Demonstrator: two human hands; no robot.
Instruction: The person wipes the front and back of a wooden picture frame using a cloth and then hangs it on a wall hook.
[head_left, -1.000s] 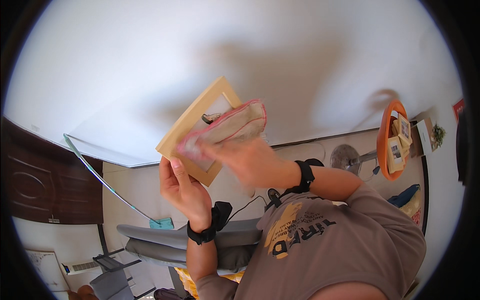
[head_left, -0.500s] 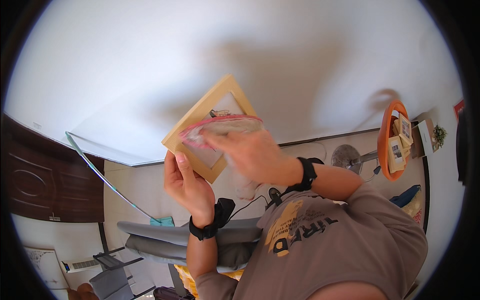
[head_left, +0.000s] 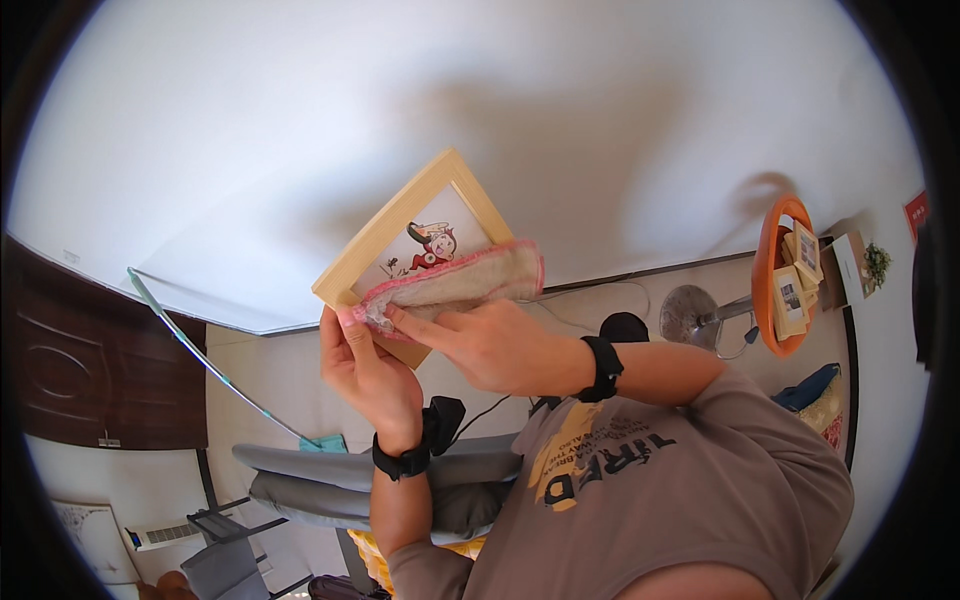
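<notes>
A light wooden picture frame [head_left: 385,225] is held up at a tilt before the white wall, with a cartoon figure on its white picture. My left hand [head_left: 368,365] grips its lower left corner, thumb on the front and fingers behind. In my right hand [head_left: 510,350] is a whitish cleaning cloth [head_left: 470,280] with a pink edge, pressed against the lower part of the frame. The index finger pushes the cloth into the corner close to my left thumb. The cloth covers the bottom of the picture and part of the lower border.
To the right, an orange bar stool [head_left: 770,290] bears several small framed pictures [head_left: 792,300]. A white box and a green plant [head_left: 876,262] are beyond it. A long-handled mop [head_left: 215,365] leans at the left near a dark wooden door [head_left: 100,360]. A grey chair [head_left: 220,565] is lower left.
My right hand has wiped the cloth down toward the frame's lower left corner, uncovering the cartoon figure. The frame and my left hand have shifted slightly left.
</notes>
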